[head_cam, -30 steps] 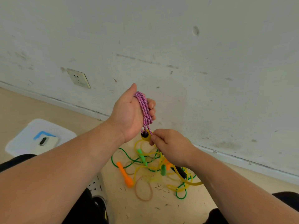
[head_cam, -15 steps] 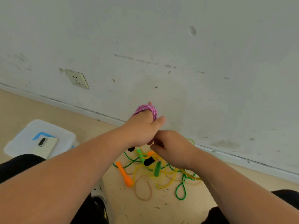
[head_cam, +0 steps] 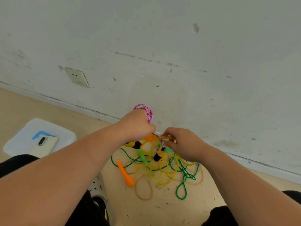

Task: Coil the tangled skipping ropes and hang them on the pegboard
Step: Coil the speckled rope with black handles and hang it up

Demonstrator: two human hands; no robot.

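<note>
Head view: left hand grips the coiled pink rope above the tangle; right hand pinches a yellow strand just above it; untangling, probably; next, ease pink's tail free.

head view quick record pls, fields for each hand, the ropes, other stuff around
left hand: grips pink rope, held in loops
right hand: pinches yellow rope strands close beside the left hand
floor tangle: yellow rope, green rope, orange handle, uncoiled
left side: phone lying on white lid
wall: socket
pegboard: not in view
</note>
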